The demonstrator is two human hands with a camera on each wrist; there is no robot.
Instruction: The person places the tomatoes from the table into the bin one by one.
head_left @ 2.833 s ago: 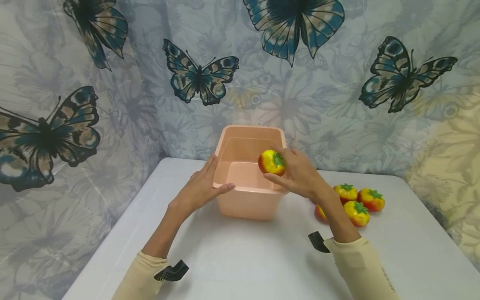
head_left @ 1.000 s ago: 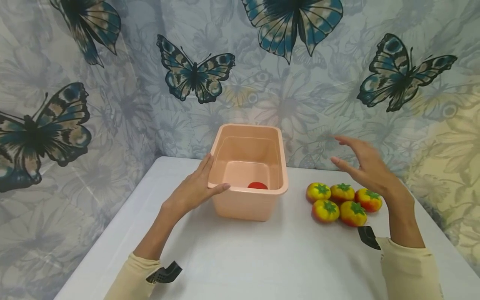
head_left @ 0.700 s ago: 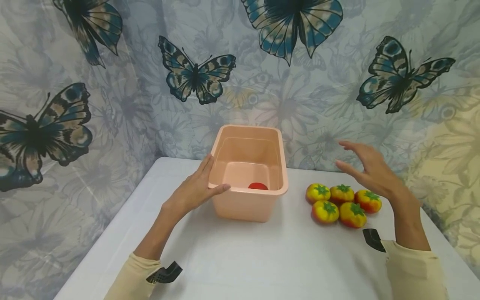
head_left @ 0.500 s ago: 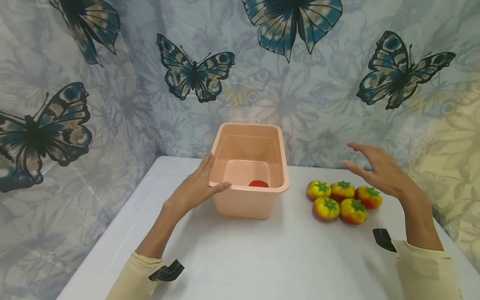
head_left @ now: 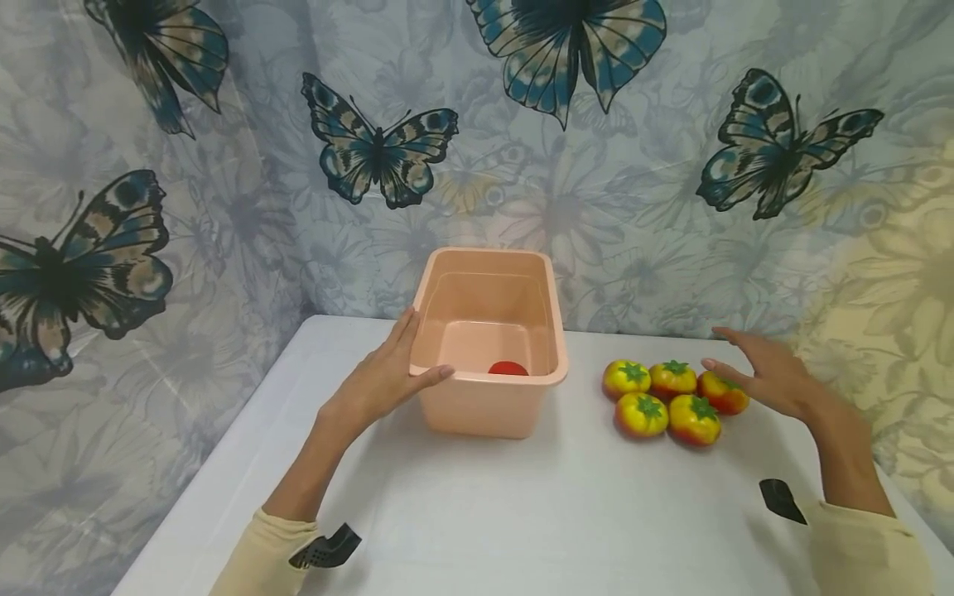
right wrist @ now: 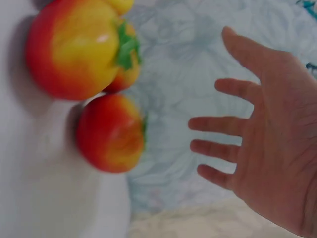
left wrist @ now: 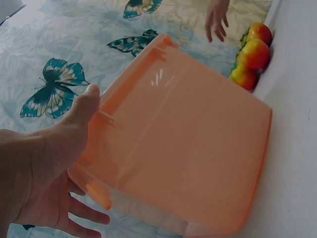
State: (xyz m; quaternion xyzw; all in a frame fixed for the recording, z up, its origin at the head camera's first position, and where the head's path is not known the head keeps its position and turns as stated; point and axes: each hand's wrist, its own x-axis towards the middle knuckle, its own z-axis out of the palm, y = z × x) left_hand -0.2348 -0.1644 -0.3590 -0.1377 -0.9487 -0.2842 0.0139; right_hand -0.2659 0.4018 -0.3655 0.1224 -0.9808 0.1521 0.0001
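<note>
- Down and rightward goes the right hand (head_left: 775, 381), lower now than half a second ago, arriving by the rightmost of five glossy red-and-yellow round fruits with green leafy tops (head_left: 642, 415), right of centre in the frame.
- Its grip is released: fingers extended, thumb apart, nothing held; the right wrist view shows a gap between hand and fruit.
- Over at centre-left, the left hand (head_left: 380, 381) rests against the peach-coloured, deep rectangular plastic box (head_left: 477, 406), fingers straight along the left side, thumb at the near rim, no clench.
- Inside that box, mid-frame, sits a smooth red rounded object (head_left: 508, 368), partly hidden by the near rim.
- Those five fruits sit clustered, three behind and two in front, on the white table (head_left: 559, 513).
- Behind it all, across the upper frame, hangs a grey-blue floral backdrop (head_left: 596, 215) with dark teal butterflies (head_left: 378, 155).
</note>
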